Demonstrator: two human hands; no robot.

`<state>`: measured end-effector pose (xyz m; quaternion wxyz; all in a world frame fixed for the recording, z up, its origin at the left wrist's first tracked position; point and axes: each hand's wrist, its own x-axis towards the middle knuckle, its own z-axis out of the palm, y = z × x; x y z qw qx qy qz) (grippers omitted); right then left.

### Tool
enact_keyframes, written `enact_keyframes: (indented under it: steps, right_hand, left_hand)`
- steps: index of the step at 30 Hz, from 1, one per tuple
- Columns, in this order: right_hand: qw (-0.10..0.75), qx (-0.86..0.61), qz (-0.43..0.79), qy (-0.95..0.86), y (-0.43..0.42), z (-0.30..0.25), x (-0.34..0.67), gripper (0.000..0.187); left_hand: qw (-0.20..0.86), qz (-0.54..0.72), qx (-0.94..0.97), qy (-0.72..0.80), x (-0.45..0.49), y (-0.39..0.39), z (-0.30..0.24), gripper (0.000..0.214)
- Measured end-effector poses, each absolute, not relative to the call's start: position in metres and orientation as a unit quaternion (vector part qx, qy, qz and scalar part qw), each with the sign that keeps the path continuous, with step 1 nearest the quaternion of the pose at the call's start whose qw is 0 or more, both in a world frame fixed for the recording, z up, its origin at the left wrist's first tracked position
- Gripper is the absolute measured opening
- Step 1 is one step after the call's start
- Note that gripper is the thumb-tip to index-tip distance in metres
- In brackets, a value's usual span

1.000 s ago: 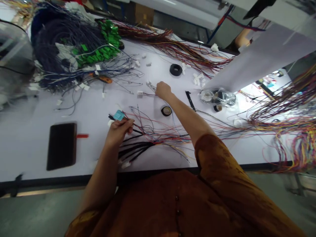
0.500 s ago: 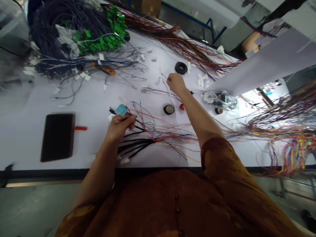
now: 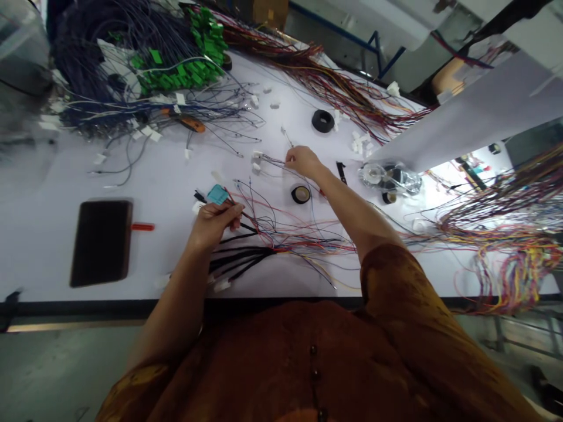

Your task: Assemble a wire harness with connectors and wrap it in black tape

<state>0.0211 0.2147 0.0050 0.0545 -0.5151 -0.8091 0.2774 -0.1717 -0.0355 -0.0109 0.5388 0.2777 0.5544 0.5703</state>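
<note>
My left hand (image 3: 213, 225) is closed around thin coloured wires of a harness (image 3: 281, 246), just below a teal tag or connector (image 3: 217, 194). Black sheathed cables fan out from the harness towards a white connector (image 3: 221, 285) near the table's front edge. My right hand (image 3: 302, 162) reaches across the white table (image 3: 109, 170), with its fingertips pinched on thin wires. Those wires run left to a small white connector (image 3: 257, 155). A roll of tape (image 3: 301, 194) lies just below my right wrist.
Dark wire coils with green connectors (image 3: 176, 70) fill the far left. Multicoloured wire bundles (image 3: 505, 234) lie at the right. Also present are a black tablet (image 3: 101, 243), an orange-handled tool (image 3: 189, 124), a black tape roll (image 3: 323, 121), and a co-worker's arm (image 3: 447, 79).
My right hand has moved left and slightly towards me, and its fingers now pinch the thin wires. My left hand stays closed on the harness. The view has shifted slightly.
</note>
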Motion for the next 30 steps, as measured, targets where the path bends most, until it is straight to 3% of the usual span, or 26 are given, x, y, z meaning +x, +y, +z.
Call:
enact_keyframes:
  steps: [6,11,15,23,30]
  right_hand:
    - [0.263,-0.52,0.298,-0.756,0.227,0.048,0.027,0.014]
    - [0.237,-0.479,0.542,-0.649,0.197,0.094,0.026,0.021]
    - [0.218,-0.424,0.63,-0.614,0.139,0.087,0.002,0.025]
    - [0.238,-0.371,0.676,-0.59,0.055,0.022,-0.052,0.019]
    - [0.259,-0.386,0.675,-0.573,0.038,0.01,-0.048,0.021]
  left_hand:
    - [0.548,0.556,0.281,0.558,-0.173,-0.035,-0.014,0.023]
    - [0.559,0.563,0.275,0.544,-0.171,-0.033,-0.015,0.027]
    - [0.565,0.582,0.256,0.525,-0.167,-0.032,-0.012,0.032]
    - [0.559,0.607,0.254,0.505,-0.165,-0.031,-0.011,0.041]
    - [0.554,0.611,0.246,0.509,-0.163,-0.029,-0.015,0.04]
